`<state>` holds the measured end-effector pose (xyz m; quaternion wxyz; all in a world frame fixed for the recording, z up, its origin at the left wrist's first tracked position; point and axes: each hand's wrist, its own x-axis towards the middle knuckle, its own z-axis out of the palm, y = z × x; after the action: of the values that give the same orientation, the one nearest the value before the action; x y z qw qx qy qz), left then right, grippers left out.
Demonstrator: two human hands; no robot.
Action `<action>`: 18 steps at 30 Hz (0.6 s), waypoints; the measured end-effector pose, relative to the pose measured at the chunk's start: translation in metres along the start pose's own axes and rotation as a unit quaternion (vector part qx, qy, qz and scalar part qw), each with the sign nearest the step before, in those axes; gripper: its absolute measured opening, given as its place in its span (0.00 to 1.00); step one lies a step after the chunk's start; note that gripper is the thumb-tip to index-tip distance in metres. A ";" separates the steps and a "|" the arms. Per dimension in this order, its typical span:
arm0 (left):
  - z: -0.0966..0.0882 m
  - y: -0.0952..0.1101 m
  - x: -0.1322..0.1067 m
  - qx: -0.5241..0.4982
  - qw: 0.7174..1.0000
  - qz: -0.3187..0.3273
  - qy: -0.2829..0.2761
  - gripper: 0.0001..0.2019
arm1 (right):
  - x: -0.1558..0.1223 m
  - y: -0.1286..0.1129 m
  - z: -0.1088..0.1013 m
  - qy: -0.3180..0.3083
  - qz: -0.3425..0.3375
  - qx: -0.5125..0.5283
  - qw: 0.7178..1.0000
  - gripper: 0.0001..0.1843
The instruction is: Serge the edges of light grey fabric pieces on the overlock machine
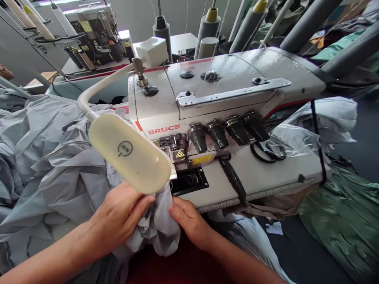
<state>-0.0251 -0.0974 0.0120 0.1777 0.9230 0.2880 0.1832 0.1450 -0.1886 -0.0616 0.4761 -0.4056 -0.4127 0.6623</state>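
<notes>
Light grey fabric hangs bunched between my two hands, in front of an overlock sewing machine marked BRUCE. My left hand is closed on the fabric from the left, its thumb on top and its fingertips partly hidden under the lamp head. On the other side, my right hand pinches the fabric's right edge. A cream lamp head on a bent arm covers the sewing area, so the needle and the fabric's far edge are hidden.
A big heap of grey fabric covers the left side. Black tension knobs line the machine's front. Wrapped scissors-like handles lie on the worktop. Green fabric lies at right; thread cones stand behind.
</notes>
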 end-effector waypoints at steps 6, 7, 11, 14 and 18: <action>0.010 0.005 -0.024 0.041 0.993 0.090 0.072 0.13 | 0.006 -0.006 -0.003 0.155 -0.050 -0.115 0.980 0.14; 0.014 0.006 -0.027 0.063 0.990 0.079 0.095 0.16 | 0.008 -0.007 0.000 0.173 -0.046 -0.112 0.977 0.14; 0.024 0.004 -0.027 0.154 0.972 0.054 0.167 0.11 | 0.013 -0.004 0.008 0.209 -0.044 -0.076 0.974 0.17; 0.022 0.004 -0.019 0.121 0.975 0.084 0.166 0.07 | 0.013 0.000 0.008 0.202 -0.038 -0.024 0.978 0.15; 0.016 0.010 -0.005 0.025 0.983 0.128 0.133 0.07 | 0.013 0.001 0.005 0.166 -0.024 0.049 0.985 0.12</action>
<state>-0.0170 -0.1111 0.0008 0.0896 0.9238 0.1935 0.3181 0.1371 -0.1771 -0.0628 0.5734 -0.4760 -0.3043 0.5933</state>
